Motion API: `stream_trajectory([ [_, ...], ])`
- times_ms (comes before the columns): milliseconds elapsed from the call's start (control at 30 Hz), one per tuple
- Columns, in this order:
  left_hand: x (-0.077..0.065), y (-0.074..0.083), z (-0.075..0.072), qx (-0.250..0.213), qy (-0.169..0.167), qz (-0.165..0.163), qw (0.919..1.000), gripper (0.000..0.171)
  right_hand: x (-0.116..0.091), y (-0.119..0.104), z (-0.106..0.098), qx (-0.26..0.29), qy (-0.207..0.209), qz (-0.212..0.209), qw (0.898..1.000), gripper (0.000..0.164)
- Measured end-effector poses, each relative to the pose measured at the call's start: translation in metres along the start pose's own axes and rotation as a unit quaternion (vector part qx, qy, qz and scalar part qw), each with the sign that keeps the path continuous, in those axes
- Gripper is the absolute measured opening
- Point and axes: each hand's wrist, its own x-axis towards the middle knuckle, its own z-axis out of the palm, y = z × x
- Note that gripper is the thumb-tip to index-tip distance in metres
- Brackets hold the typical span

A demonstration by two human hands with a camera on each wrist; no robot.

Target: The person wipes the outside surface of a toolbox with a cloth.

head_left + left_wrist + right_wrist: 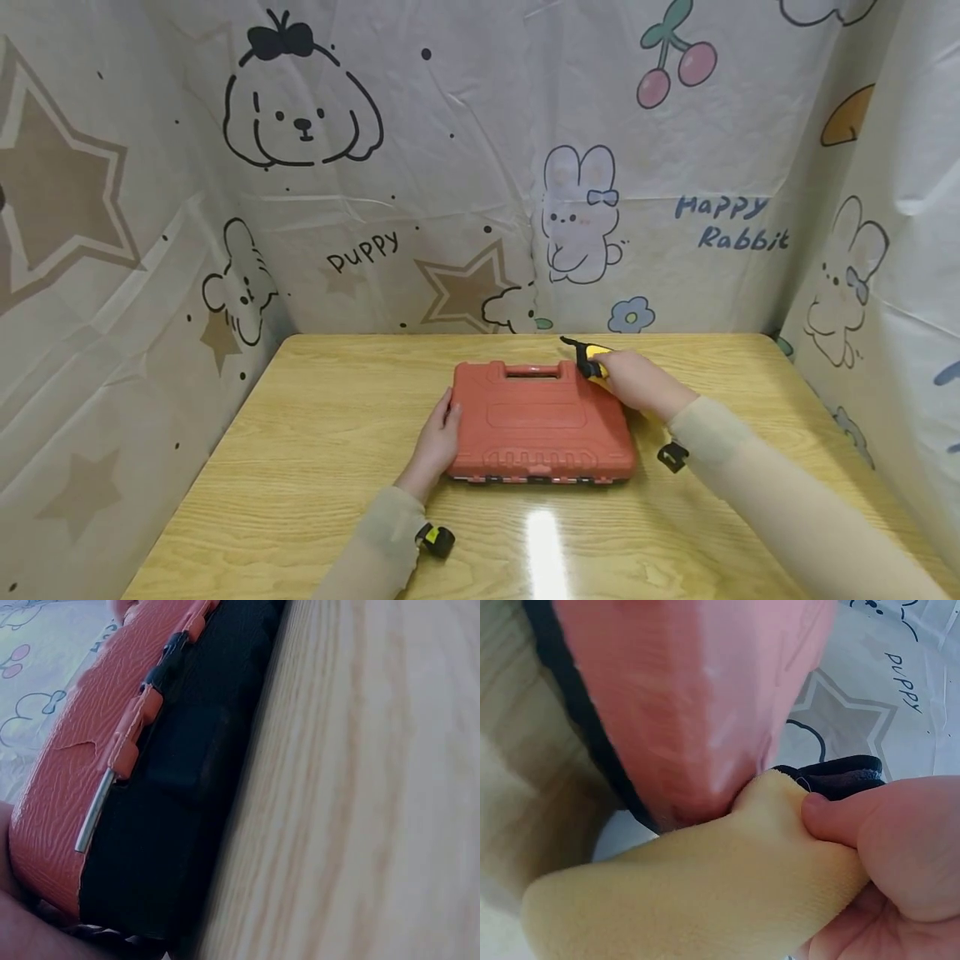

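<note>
A red plastic tool case with a black lower half lies flat on the wooden table, its handle toward the far side. My left hand holds the case by its left side. Between thumb and fingers, my right hand pinches a soft yellow cloth with a black part. The cloth lies against the case's far right corner, beside the handle. Hinges and a metal pin show along the near edge of the case in the left wrist view.
The wooden table meets a printed curtain at its back edge, and more of the curtain hangs at both sides. A dark band with a small device sits on the left wrist, another on the right.
</note>
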Motion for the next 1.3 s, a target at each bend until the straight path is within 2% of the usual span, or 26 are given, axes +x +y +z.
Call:
stream_trajectory([
  [300, -0.001, 0.000, 0.001, -0.011, -0.002, -0.009, 0.9999, 0.056, 0.025, -0.009, -0.018, -0.019, 0.027, -0.021, 0.999, 0.028],
  [433, 0.000, -0.001, 0.001, -0.011, -0.004, -0.007, 0.9999, 0.056, 0.039, -0.021, -0.018, -0.011, 0.013, -0.019, 1.000, 0.025],
  [667, 0.002, -0.003, 0.001, -0.015, -0.009, -0.007, 0.9998, 0.056, 0.067, -0.047, -0.018, -0.093, -0.002, -0.059, 0.994, 0.017],
  [800, 0.002, -0.003, 0.000, -0.010, -0.012, -0.008, 0.9998, 0.056, 0.080, -0.061, -0.017, -0.107, 0.005, -0.082, 0.991, 0.015],
  [933, 0.001, -0.002, -0.001, -0.010, -0.016, -0.005, 0.9998, 0.056, 0.090, -0.074, -0.014, -0.093, 0.019, -0.102, 0.990, 0.016],
  [1300, 0.001, -0.001, -0.002, -0.003, -0.021, 0.001, 0.9998, 0.056, 0.116, -0.112, 0.005, -0.053, 0.038, -0.097, 0.993, 0.022],
])
